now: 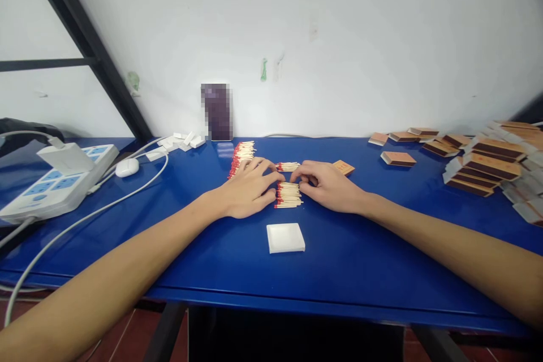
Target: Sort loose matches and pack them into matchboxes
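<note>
A row of wooden matches with red heads [289, 197] lies on the blue table between my two hands. My left hand [250, 189] is at the red-headed ends, with its index finger and thumb bent against them. At the plain ends, my right hand [326, 185] has its fingers curled and its index fingertip on the matches. A smaller group of matches [288, 167] lies just beyond the fingertips. Nearer to me is a white matchbox tray [285, 237]. Behind my left hand stretches a longer row of matches [242, 157], partly hidden by it.
An orange matchbox sleeve [343, 168] lies behind my right hand. Several matchboxes [483, 172] are heaped at the right. White trays [182, 140], a power strip [59, 181], cables and an earbud case [127, 167] are at the left. A blurred dark phone [218, 113] leans on the wall.
</note>
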Tool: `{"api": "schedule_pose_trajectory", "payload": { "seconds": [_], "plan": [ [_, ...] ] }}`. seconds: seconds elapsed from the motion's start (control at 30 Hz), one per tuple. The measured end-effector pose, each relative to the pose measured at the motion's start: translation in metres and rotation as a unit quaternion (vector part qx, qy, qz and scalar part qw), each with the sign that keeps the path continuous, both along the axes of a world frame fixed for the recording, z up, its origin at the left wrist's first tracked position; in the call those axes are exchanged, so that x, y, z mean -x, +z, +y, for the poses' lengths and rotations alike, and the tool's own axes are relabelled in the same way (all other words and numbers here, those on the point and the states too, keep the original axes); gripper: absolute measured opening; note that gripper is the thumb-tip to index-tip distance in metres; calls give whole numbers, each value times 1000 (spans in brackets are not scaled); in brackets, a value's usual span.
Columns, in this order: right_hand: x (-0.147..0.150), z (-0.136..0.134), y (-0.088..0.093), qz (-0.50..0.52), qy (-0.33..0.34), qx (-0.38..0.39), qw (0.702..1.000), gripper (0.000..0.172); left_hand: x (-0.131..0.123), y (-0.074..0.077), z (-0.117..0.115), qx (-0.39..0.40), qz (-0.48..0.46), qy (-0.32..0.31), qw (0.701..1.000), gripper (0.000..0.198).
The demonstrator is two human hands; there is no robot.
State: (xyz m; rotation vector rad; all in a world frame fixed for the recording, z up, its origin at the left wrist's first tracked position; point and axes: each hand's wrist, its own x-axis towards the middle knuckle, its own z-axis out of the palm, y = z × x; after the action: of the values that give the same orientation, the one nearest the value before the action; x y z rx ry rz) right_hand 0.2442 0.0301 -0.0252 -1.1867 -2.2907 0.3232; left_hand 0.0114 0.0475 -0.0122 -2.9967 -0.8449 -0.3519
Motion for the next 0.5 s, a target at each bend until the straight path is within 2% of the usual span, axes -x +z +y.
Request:
{"api": "schedule_pose_trajectory", "payload": {
  "seconds": [0.23,0.5],
  "plan": [
    [-1,-6,3,20,18,19,999,19,1,2,-2,4,-3,-2,1000,47],
    [0,-12,3,-42,60,-13,997,36,0,3,-4,-3,5,-3,1000,57]
  ]
}}
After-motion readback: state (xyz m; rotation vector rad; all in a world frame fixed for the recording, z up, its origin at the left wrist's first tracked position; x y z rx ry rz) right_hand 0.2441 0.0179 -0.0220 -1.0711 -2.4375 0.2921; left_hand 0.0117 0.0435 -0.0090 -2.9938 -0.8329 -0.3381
